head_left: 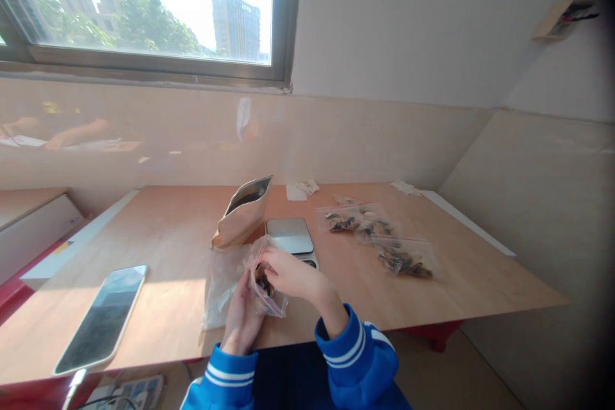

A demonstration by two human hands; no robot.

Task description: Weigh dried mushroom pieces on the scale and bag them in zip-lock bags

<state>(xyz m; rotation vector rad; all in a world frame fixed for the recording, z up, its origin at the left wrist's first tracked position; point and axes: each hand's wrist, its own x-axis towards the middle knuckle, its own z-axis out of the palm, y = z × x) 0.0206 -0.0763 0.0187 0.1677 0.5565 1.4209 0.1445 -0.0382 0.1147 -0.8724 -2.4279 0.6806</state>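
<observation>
Low over the front of the table, my left hand (244, 314) is closed around the side of a clear zip-lock bag (273, 304) with dark and tan dried pieces (263, 280) inside. The fingers of my right hand (291, 275) are bent into the mouth of this bag; their tips are partly hidden, so what they pinch does not show. Flat clear bags (221, 285) lie beside my left hand. Just behind the hands is a small kitchen scale (289, 235), its front partly covered by my right hand. An open brown paper pouch (243, 221) stands to its left.
Several filled zip-lock bags (406, 257) lie on the right of the wooden table (461, 288). A phone (103, 317) lies front left, with a white cable (74, 387) near it. Crumpled tissue (307, 187) is at the back edge, against the tiled wall (365, 141).
</observation>
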